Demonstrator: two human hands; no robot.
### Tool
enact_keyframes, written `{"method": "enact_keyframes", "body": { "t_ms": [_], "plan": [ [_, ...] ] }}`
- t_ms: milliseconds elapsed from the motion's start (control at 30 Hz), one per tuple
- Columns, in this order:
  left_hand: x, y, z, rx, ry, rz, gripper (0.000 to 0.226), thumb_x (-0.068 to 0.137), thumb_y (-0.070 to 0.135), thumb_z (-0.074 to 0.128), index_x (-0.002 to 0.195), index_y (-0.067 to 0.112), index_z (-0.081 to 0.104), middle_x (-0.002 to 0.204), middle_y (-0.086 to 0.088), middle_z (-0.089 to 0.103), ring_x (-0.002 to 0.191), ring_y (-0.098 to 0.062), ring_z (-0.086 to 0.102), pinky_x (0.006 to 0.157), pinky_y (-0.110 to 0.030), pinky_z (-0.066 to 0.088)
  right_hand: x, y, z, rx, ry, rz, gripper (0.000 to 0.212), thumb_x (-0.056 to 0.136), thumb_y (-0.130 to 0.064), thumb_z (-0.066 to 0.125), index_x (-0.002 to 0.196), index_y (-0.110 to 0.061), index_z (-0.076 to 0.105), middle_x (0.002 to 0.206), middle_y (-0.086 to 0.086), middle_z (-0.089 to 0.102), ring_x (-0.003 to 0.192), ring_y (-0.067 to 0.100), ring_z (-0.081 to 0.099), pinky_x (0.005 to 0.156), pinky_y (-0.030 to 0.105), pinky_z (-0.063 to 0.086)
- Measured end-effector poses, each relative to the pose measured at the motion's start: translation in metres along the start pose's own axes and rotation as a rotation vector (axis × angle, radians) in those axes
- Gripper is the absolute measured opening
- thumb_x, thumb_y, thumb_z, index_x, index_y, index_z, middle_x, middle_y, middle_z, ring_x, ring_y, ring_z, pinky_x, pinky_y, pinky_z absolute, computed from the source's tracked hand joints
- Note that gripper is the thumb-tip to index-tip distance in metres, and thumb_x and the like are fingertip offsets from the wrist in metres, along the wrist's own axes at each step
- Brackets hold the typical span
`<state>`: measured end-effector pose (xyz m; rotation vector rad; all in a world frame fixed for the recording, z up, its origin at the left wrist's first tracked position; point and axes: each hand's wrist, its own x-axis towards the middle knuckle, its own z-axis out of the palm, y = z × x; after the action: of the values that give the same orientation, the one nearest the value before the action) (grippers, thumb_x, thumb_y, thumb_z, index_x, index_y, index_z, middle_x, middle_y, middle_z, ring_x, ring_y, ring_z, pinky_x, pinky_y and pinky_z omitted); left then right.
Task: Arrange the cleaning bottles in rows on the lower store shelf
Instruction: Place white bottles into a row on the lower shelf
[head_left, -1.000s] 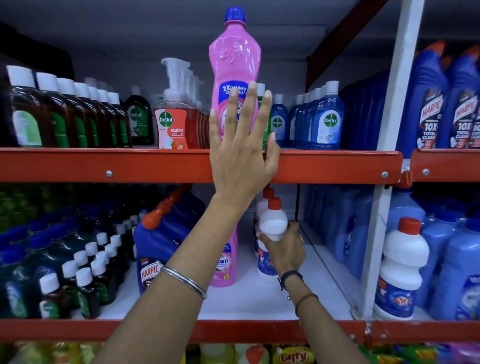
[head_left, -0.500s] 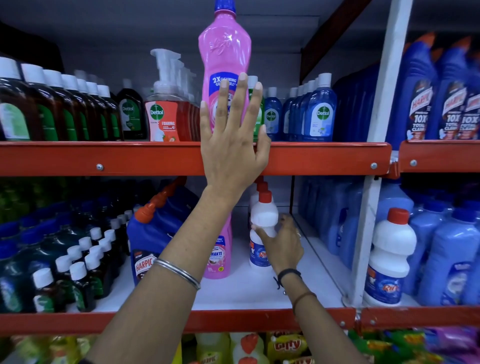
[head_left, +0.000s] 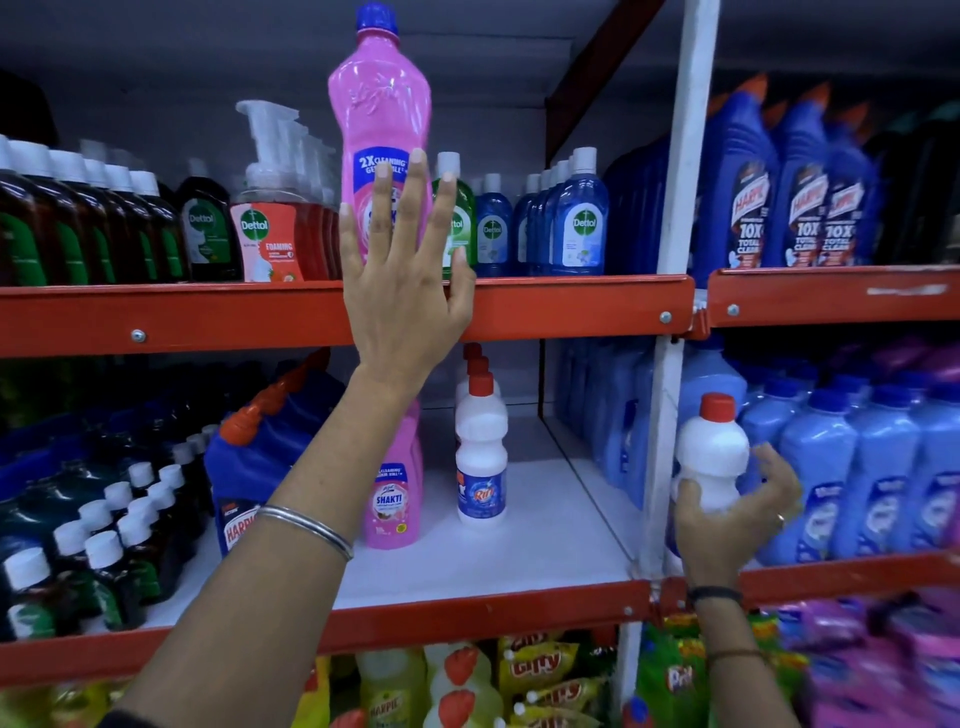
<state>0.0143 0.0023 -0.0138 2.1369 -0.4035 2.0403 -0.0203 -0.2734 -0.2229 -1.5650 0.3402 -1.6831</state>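
Shelving in orange steel fills the view, its lower store shelf (head_left: 519, 545) a white board with bare space toward the right. On the upper shelf beam (head_left: 208, 317) stands a tall pink Shakti bottle (head_left: 382, 119) with a blue cap, among Dettol bottles. A second pink Shakti bottle (head_left: 395, 499) stands on the lower shelf, and just right of it runs a row of white Rin bottles (head_left: 480, 452) with red caps, front to back. Blue Harpic jugs (head_left: 244, 467) sit to the left. The left hand (head_left: 405, 291) is spread flat, fingers fanned, against the tall pink bottle's label. The right hand (head_left: 737, 514) curls around another white red-capped bottle (head_left: 714, 457), just right of the white upright post (head_left: 670, 364), in front of pale blue bottles (head_left: 841, 467).
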Motion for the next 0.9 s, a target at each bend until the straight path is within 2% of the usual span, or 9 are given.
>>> {"method": "enact_keyframes", "body": {
  "t_ms": [67,167,267,467,533,667,767,900],
  "plan": [
    [0.000,0.000,0.000,-0.001,0.004,-0.002,0.059,0.094,0.034,0.039,0.151,0.022,0.029,0.160,-0.006,0.025,0.149,-0.027,0.018,0.120,-0.051,0.011,0.007,0.005,-0.002,-0.069,-0.127,0.155,0.076,0.064,-0.014,0.071,0.131,-0.004,0.037,0.130,0.024,0.047,0.119,0.037,0.042,0.100,0.045,0.032],
    [-0.001,0.000,0.000,-0.003,0.008,-0.003,0.059,0.093,0.033,0.039,0.150,0.021,0.031,0.160,-0.006,0.025,0.148,-0.027,0.019,0.120,-0.051,0.012,0.013,0.009,-0.004,-0.162,-0.290,0.281,0.072,0.068,-0.023,0.074,0.129,-0.013,0.039,0.122,0.024,0.057,0.109,0.042,0.053,0.087,0.051,0.045],
    [0.000,-0.001,0.000,0.001,0.005,-0.003,0.059,0.093,0.033,0.039,0.150,0.021,0.031,0.160,-0.006,0.025,0.148,-0.027,0.018,0.120,-0.051,0.012,0.023,0.010,-0.013,-0.275,-0.348,0.245,0.069,0.066,-0.036,0.077,0.122,-0.014,0.043,0.112,0.024,0.063,0.099,0.044,0.058,0.075,0.049,0.048],
    [0.000,0.000,0.001,0.000,0.013,-0.006,0.058,0.093,0.033,0.039,0.150,0.022,0.031,0.160,-0.006,0.026,0.148,-0.026,0.019,0.120,-0.050,0.011,0.034,-0.011,-0.032,-0.267,-0.272,0.141,0.073,0.061,-0.041,0.082,0.116,-0.009,0.047,0.108,0.023,0.066,0.094,0.044,0.061,0.072,0.051,0.051],
    [-0.001,0.000,0.001,0.003,0.011,-0.008,0.059,0.093,0.033,0.038,0.150,0.022,0.030,0.160,-0.005,0.025,0.149,-0.026,0.018,0.120,-0.050,0.011,0.037,-0.025,-0.037,-0.245,-0.243,0.117,0.071,0.061,-0.044,0.081,0.115,-0.012,0.048,0.106,0.019,0.067,0.093,0.042,0.062,0.070,0.046,0.050],
    [-0.001,0.000,0.001,-0.011,0.014,-0.009,0.059,0.093,0.033,0.038,0.150,0.023,0.029,0.160,-0.005,0.025,0.148,-0.026,0.018,0.120,-0.050,0.011,0.039,-0.061,-0.046,-0.222,-0.210,0.062,0.068,0.057,-0.049,0.081,0.110,-0.017,0.052,0.100,0.012,0.069,0.088,0.037,0.063,0.064,0.033,0.039],
    [0.000,0.000,0.001,-0.014,0.018,-0.009,0.059,0.093,0.033,0.039,0.150,0.022,0.030,0.159,-0.006,0.026,0.148,-0.027,0.019,0.119,-0.050,0.011,0.029,-0.085,-0.048,-0.140,-0.288,0.042,0.066,0.053,-0.053,0.080,0.104,-0.022,0.055,0.099,0.008,0.070,0.087,0.032,0.063,0.064,0.034,0.043],
    [0.000,0.000,-0.001,-0.009,0.002,-0.012,0.059,0.093,0.033,0.039,0.150,0.022,0.030,0.159,-0.006,0.026,0.148,-0.027,0.019,0.119,-0.050,0.011,-0.002,-0.109,-0.034,0.046,-0.490,0.091,0.071,0.048,-0.063,0.072,0.106,-0.023,0.058,0.101,-0.001,0.068,0.091,0.023,0.063,0.072,0.042,0.053]
  ]
}}
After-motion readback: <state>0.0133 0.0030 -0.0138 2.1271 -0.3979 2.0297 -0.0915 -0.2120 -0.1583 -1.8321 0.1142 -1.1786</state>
